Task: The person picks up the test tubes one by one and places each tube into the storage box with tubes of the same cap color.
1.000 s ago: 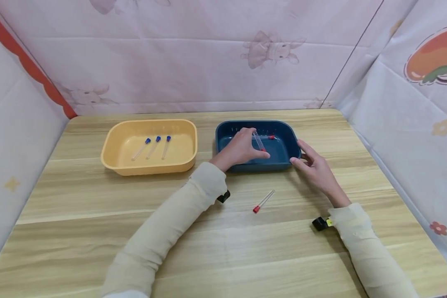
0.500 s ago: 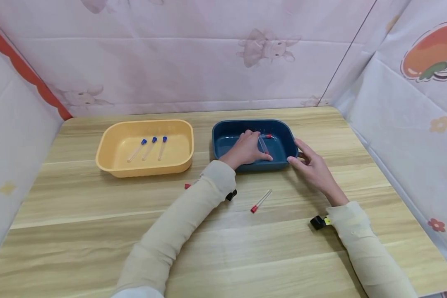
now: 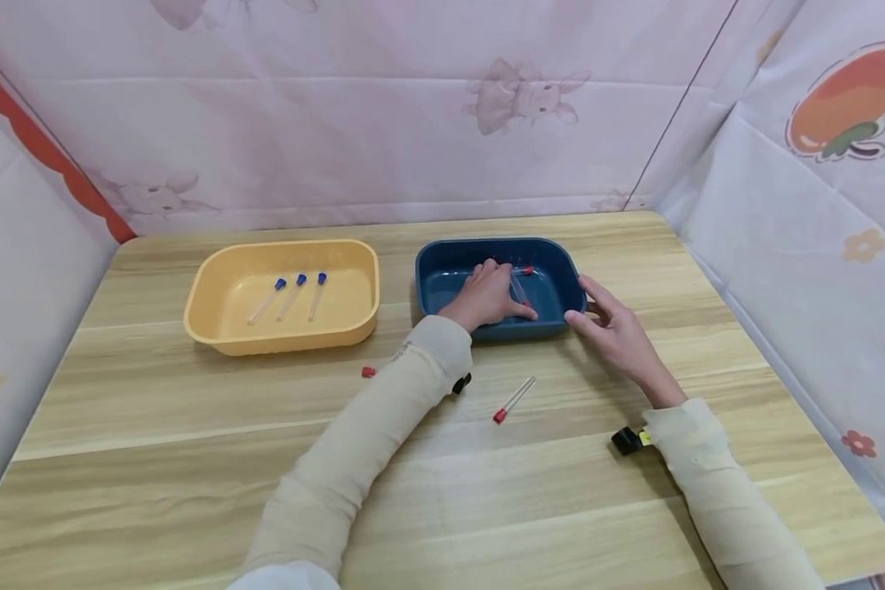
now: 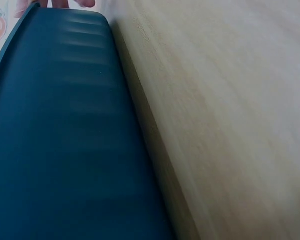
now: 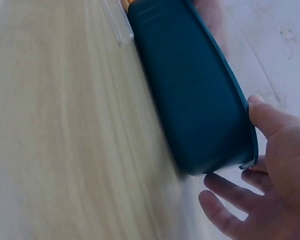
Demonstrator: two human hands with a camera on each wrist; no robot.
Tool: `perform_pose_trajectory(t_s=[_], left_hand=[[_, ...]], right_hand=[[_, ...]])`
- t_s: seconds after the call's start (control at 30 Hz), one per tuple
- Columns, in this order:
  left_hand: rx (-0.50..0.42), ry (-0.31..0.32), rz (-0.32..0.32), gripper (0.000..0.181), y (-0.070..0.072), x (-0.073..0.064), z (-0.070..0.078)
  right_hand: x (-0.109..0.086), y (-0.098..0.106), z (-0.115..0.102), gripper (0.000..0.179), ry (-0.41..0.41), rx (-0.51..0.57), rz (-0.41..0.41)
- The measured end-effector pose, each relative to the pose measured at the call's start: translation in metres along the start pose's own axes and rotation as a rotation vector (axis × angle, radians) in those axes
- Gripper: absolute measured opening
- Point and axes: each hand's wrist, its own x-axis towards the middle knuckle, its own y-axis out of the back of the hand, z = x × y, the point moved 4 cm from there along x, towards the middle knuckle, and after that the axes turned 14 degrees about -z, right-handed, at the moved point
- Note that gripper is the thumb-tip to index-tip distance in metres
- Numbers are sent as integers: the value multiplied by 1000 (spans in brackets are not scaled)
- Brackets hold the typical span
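My left hand [image 3: 487, 297] is inside the dark blue basin [image 3: 442, 254]. Between its fingers and thumb it holds a clear test tube [image 3: 519, 290] whose red cap lies by the thumb. Another test tube's red cap [image 3: 527, 270] shows farther back in the basin, its tube partly hidden by the hand. At the basin's front right corner my right hand [image 3: 610, 334] grips the wall, thumb [image 5: 265, 114] on the rim and fingers around the outside. A red-capped test tube [image 3: 515, 400] lies on the table in front. The left wrist view shows mainly the basin's outer wall [image 4: 70, 125].
A yellow basin [image 3: 210, 315] stands to the left, with three blue-capped test tubes [image 3: 267, 301] inside. Near my left sleeve [image 3: 369, 442] a red cap [image 3: 368, 372] shows on the wooden table [image 3: 155, 475]; the sleeve hides what lies beyond it. Printed cloth walls close off the back and sides.
My left hand has moved slightly right and lower in the blue basin with the test tube. A red cap beside the left sleeve has come into view. The right hand keeps its grip.
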Motion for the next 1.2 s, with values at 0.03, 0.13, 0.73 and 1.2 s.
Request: perform_pose_trajectory(t_s=[0.03,0.13,0.73,1.2], left_hand=[[5,-1,2,98,1,0,0],[17,3,1,97,2,-1,0],[-85,2,3,90,22,-20,-8],[-244,-161,111,74,51,-86,-16]], right_hand=[[1,0,0,64,2,1,-1],[2,0,-2,64,6,2,-5],[4,-1,-7,66,-17,3,-17],[-2,0,-4,66,-1,1,0]])
